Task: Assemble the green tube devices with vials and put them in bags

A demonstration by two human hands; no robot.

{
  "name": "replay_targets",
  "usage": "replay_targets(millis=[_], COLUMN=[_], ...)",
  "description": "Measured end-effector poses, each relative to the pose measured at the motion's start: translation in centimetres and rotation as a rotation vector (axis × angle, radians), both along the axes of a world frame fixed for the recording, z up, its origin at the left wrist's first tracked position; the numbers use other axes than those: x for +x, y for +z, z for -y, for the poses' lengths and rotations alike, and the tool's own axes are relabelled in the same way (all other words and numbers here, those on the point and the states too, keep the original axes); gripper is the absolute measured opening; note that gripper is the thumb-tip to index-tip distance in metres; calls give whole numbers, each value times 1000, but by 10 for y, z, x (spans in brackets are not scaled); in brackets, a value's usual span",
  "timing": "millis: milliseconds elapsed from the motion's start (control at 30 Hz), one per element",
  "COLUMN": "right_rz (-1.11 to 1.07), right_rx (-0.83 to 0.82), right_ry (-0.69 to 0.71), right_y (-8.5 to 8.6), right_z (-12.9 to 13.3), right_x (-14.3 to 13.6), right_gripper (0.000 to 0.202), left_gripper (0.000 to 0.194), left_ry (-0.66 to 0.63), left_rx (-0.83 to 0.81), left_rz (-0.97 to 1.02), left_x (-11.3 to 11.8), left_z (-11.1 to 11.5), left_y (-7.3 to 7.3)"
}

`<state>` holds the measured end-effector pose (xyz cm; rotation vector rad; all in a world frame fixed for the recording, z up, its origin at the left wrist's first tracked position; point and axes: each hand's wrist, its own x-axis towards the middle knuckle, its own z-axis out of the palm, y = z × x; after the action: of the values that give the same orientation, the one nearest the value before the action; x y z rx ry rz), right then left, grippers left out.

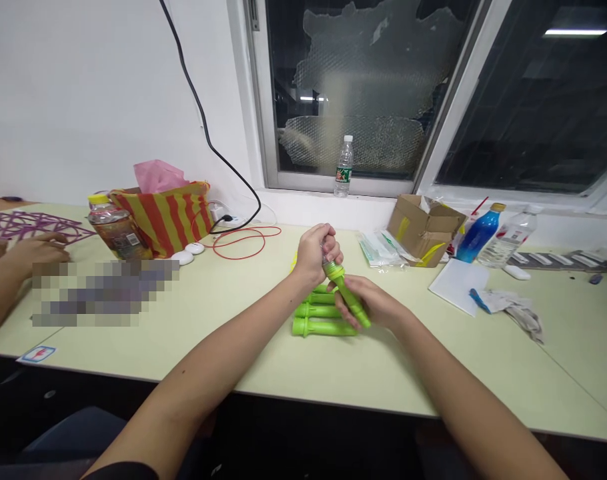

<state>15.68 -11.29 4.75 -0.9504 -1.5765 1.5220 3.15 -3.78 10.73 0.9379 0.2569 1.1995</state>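
Note:
My left hand (317,255) is wrapped round the clear upper end of a green tube (352,302), which slants down to the right. The fingers of my right hand (366,303) are closed around the green lower part of that same tube. Under my hands, several more green tubes (326,327) lie side by side on the pale table (263,360). Their right ends are partly hidden by my right hand. A bit of something yellow shows behind my left wrist.
At the left are a striped bag (176,217), a brown drink bottle (121,230), a red cable (243,255) and another person's hands (41,253). A cardboard box (423,227), bottles (478,233), white paper (458,287) and a glove (516,310) lie at the right.

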Motion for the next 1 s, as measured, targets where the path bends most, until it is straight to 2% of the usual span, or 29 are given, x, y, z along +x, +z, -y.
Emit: replay_targets(millis=[67,133,233,300,400,567,700,833,933,1000], right_rz=[-212,-342,-463,-530,-531,-301,-9,370,691,850], right_rx=[-179,-281,-333,-325,-284,-95,181,538,690,772], right_ry=[194,305,451,476,351,78,-205,-539,-763,-861], right_y=[-4,-12,-22,-23,-15,0,-4,-14,-20,-21], right_z=[-2,-3,-6,-6,-3,5,2,-2,-2,-2], right_x=[6,5,-2,-4,-4,-9,-17,-25,-32,-35], right_gripper=[51,50,40,30,22,28,31,22,17,17], left_gripper=[13,16,18,17,16,15,15,14,14,15], left_ry=[-106,-178,-220,-200,-130,-62,8,135,269,340], left_rx=[16,43,79,88,79,74,76,57,-2,-42], left_rz=[7,4,-1,10,24,2,-14,-34,-36,-32], left_x=[-1,-1,-3,-5,-6,-6,-5,-3,0,1], left_z=[6,11,15,14,10,5,3,2,2,2], left_y=[3,6,8,8,9,10,7,4,3,3])
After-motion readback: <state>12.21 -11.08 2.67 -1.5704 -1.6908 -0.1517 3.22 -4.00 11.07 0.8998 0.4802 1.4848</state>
